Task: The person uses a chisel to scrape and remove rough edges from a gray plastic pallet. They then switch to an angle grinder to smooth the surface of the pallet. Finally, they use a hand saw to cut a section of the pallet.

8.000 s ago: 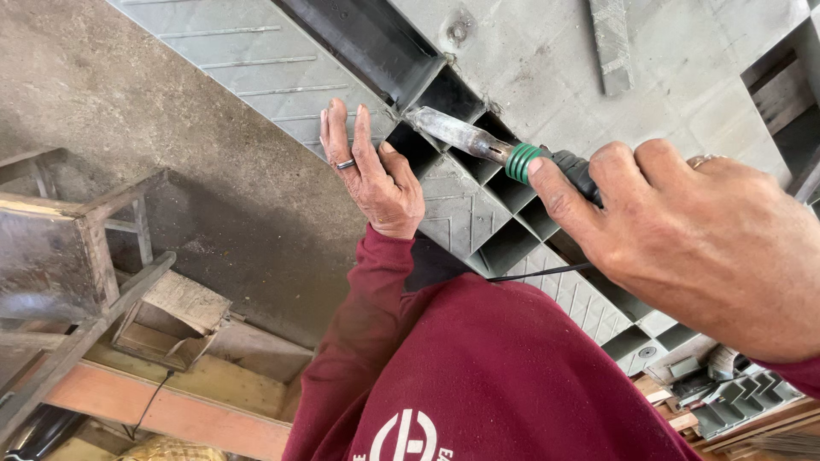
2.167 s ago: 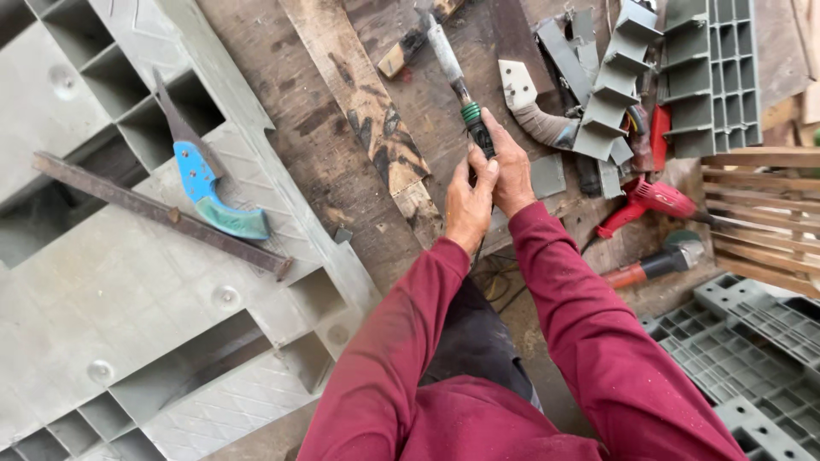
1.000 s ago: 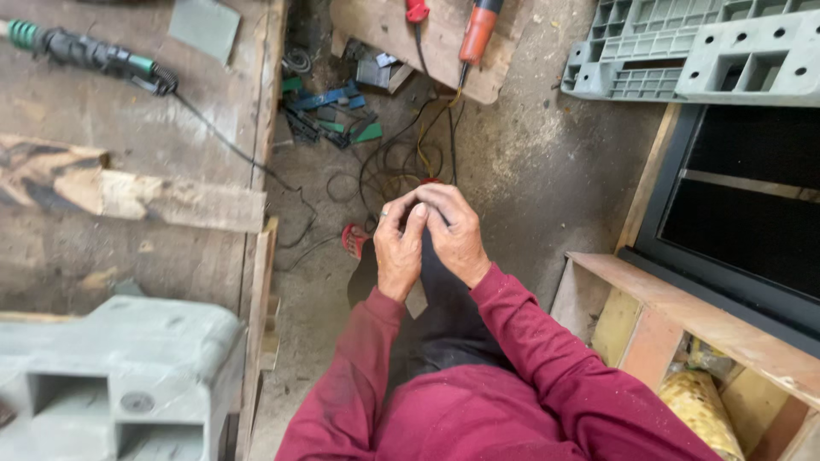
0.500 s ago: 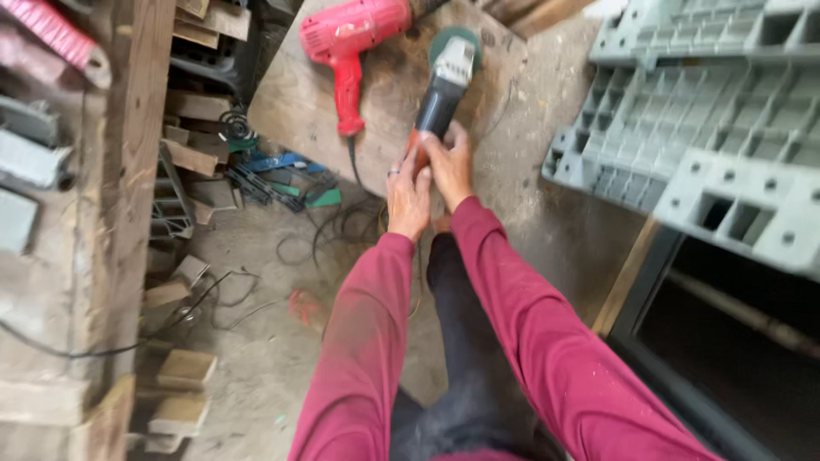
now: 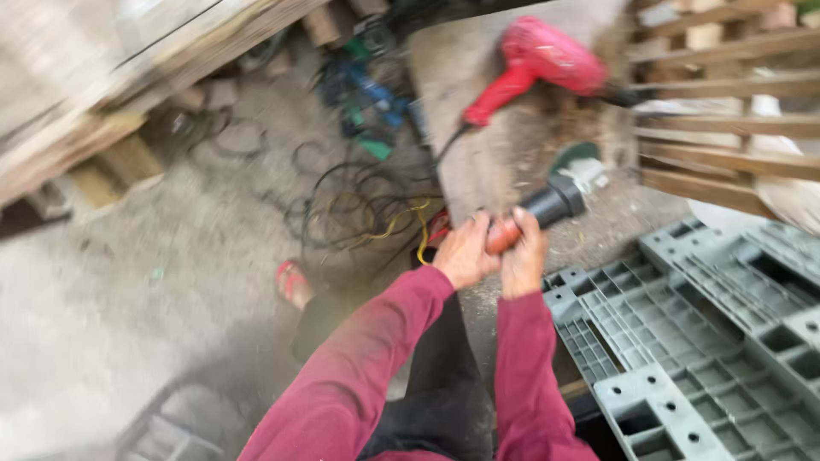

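Note:
Both my hands close around the orange-and-black handle of an angle grinder (image 5: 553, 201), whose head with a green guard points up and right over a wooden board (image 5: 478, 128). My left hand (image 5: 461, 252) grips the handle's rear end from the left. My right hand (image 5: 523, 256) wraps it from the right, fingers curled over the orange part. Both sleeves are maroon. The picture is blurred by motion.
A red power drill (image 5: 534, 60) lies on the board above the grinder. Grey plastic pallets (image 5: 700, 341) fill the lower right, a wooden slatted crate (image 5: 735, 128) the upper right. Tangled cables (image 5: 367, 205) and small tools lie on the concrete floor. Wooden planks (image 5: 102, 128) sit upper left.
The view has swung left and down since half a second ago. My hands stay together on the grinder's handle, now nearer its rear end, with the red drill farther up.

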